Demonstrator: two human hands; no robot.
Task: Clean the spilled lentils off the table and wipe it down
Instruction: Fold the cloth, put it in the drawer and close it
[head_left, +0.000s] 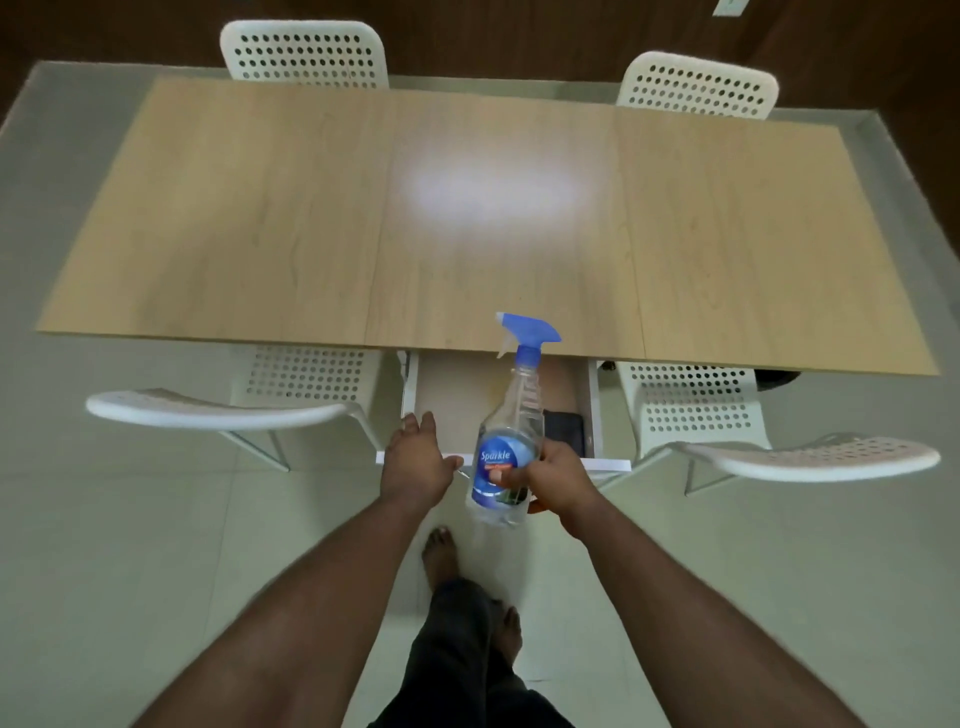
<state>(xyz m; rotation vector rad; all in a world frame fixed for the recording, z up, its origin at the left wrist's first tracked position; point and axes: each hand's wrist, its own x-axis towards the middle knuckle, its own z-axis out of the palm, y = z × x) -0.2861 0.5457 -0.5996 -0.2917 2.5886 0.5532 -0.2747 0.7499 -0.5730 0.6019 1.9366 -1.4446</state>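
Over the open drawer (592, 395) at the table's (260, 208) near edge, my right hand (558, 475) grips a clear spray bottle (506, 457) by its blue "Sparkle" label, nozzle tilted toward the tabletop. My left hand (418, 460) rests, fingers straight, on the drawer's white front. White perforated chairs (696, 410) flank me.

Count taken relative to the table (260, 208): one table; four white perforated chairs, two at its far edge (304, 54) (698, 85), two at its near edge (234, 405) (753, 441); one open drawer (452, 384) beneath; one spray bottle (511, 431); two hands (418, 460) (556, 475).
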